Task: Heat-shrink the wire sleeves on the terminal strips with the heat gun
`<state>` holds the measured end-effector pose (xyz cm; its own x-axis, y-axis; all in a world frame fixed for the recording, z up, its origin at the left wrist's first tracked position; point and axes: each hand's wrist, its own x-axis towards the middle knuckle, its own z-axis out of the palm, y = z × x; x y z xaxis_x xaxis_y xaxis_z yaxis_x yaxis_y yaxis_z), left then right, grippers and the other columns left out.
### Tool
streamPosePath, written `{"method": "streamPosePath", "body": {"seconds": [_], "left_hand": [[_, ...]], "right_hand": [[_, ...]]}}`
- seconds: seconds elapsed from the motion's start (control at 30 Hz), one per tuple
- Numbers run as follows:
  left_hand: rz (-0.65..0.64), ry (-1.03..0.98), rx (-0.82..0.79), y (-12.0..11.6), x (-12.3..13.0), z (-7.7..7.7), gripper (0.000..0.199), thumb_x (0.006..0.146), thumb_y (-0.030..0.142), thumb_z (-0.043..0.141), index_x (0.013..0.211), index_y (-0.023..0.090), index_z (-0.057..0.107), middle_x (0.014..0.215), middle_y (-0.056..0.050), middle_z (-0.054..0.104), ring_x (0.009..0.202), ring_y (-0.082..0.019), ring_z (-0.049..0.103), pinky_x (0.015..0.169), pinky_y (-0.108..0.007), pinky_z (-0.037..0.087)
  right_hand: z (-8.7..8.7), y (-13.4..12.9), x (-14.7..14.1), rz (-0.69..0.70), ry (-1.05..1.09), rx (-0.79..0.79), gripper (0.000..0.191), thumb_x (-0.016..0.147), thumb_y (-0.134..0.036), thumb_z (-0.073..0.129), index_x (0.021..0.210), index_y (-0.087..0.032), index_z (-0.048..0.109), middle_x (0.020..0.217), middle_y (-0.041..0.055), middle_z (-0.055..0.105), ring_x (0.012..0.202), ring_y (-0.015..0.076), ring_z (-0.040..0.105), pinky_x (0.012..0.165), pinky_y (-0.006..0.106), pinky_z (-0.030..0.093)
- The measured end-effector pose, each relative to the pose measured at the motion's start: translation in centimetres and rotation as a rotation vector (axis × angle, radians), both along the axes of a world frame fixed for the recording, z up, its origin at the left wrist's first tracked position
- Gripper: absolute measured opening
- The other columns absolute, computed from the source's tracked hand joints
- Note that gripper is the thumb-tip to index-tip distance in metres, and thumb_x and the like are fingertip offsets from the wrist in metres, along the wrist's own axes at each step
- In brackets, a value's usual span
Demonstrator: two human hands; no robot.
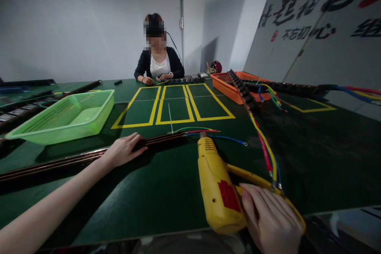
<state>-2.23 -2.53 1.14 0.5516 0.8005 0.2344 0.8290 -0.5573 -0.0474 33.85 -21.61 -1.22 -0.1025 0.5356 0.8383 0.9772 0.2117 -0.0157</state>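
Note:
My right hand [269,216] is wrapped round the handle of a yellow heat gun [212,182]. Its nozzle points away from me, at the coloured wires [202,131] at the end of a long dark strip with copper-coloured bars [162,139]. A white cable tie [170,117] stands up from that end. My left hand [126,149] is closed over the strip, holding it against the table. The blue wire [229,139] ends in a ring terminal. Just right of the heat gun, red, yellow and blue wires [263,143] hang from another dark strip [242,91].
A light green basket [102,107] sits at the left by more long strips [18,113]. An orange basket [226,91] at the back right has strips across it. Yellow tape rectangles [175,121] mark the green table. Across it sits another person [160,61], hands on small parts.

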Motion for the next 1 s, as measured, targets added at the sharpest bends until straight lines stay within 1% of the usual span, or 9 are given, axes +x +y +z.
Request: {"method": "streamPosePath", "body": {"seconds": [0.1,0.17,0.27,0.33,0.43,0.57,0.7,0.83,1.0], "left_hand": [[0.039,0.081,0.054,-0.2,0.8,1.4,0.048,0.086,0.057,0.03,0.09,0.017,0.055,0.085,-0.006,0.058,0.073,-0.018,0.058,0.064,-0.029,0.042],[0.033,0.111,0.085,0.0,2.5,2.9,0.051,0.087,0.059,0.028,0.086,0.017,0.057,0.084,-0.006,0.058,0.076,-0.02,0.058,0.065,-0.029,0.042],[0.007,-0.003,0.082,1.1,6.6,4.9,0.051,0.088,0.057,0.025,0.1,0.018,0.055,0.096,-0.006,0.059,0.082,-0.02,0.059,0.065,-0.028,0.043],[-0.058,-0.084,0.072,2.4,9.8,5.5,0.048,0.089,0.053,0.027,0.105,0.018,0.055,0.104,-0.007,0.058,0.088,-0.019,0.058,0.068,-0.027,0.043],[-0.151,-0.103,-0.041,4.9,14.1,5.0,0.047,0.087,0.051,0.034,0.103,0.014,0.059,0.105,-0.01,0.059,0.092,-0.021,0.058,0.073,-0.028,0.043],[-0.268,-0.199,-0.406,7.3,17.0,3.0,0.047,0.082,0.053,0.042,0.092,0.014,0.065,0.094,-0.009,0.064,0.081,-0.019,0.058,0.07,-0.026,0.042],[-0.317,-0.446,-0.497,8.2,16.8,1.4,0.039,0.08,0.049,0.048,0.084,0.013,0.062,0.083,-0.005,0.062,0.073,-0.015,0.054,0.064,-0.024,0.039],[-0.3,-0.714,-0.557,8.3,16.3,0.8,0.033,0.081,0.044,0.047,0.078,0.012,0.054,0.07,-0.001,0.055,0.061,-0.01,0.048,0.058,-0.022,0.037],[-0.344,-0.68,-0.572,8.4,16.4,0.8,0.032,0.077,0.043,0.054,0.08,0.011,0.058,0.078,-0.003,0.057,0.07,-0.012,0.051,0.064,-0.024,0.039]], "right_hand": [[0.0,0.1,-0.1,0.004,0.012,0.018,0.01,0.084,-0.015,0.052,0.086,-0.012,0.061,0.081,0.0033,0.064,0.075,0.0111,0.055,0.076,0.026,0.039],[-0.1,0.1,-0.6,-0.01,0.021,0.028,0.009,0.083,-0.014,0.052,0.085,-0.013,0.061,0.08,0.0028,0.064,0.075,0.0108,0.055,0.076,0.026,0.039],[-0.3,0.1,-2.0,-0.019,0.047,0.012,0.012,0.085,-0.016,0.05,0.086,-0.013,0.062,0.081,0.003,0.064,0.075,0.0112,0.055,0.077,0.026,0.039],[-0.4,0.1,-3.1,-0.012,0.055,-0.011,0.013,0.085,-0.017,0.049,0.086,-0.013,0.062,0.081,0.0032,0.064,0.075,0.0114,0.055,0.077,0.026,0.038],[-0.4,0.1,-4.6,-0.006,0.046,-0.036,0.013,0.085,-0.017,0.049,0.087,-0.014,0.062,0.081,0.0021,0.065,0.075,0.0113,0.056,0.076,0.026,0.038],[-0.5,0.4,-5.2,0.04,0.1,-0.024,0.017,0.085,-0.016,0.047,0.086,-0.014,0.063,0.081,0.0019,0.065,0.075,0.0109,0.057,0.079,0.026,0.038],[-0.6,0.8,-5.0,0.062,0.142,-0.018,0.02,0.087,-0.017,0.045,0.086,-0.015,0.064,0.081,0.001,0.065,0.076,0.0107,0.057,0.08,0.027,0.037],[-0.4,0.6,-4.8,0.043,0.122,-0.043,0.02,0.088,-0.019,0.044,0.087,-0.016,0.063,0.082,0.0003,0.065,0.076,0.0103,0.056,0.079,0.026,0.036],[0.1,0.5,-4.6,0.037,0.106,-0.094,0.024,0.089,-0.024,0.041,0.085,-0.017,0.063,0.08,0.0001,0.064,0.075,0.009,0.056,0.077,0.024,0.036]]}}
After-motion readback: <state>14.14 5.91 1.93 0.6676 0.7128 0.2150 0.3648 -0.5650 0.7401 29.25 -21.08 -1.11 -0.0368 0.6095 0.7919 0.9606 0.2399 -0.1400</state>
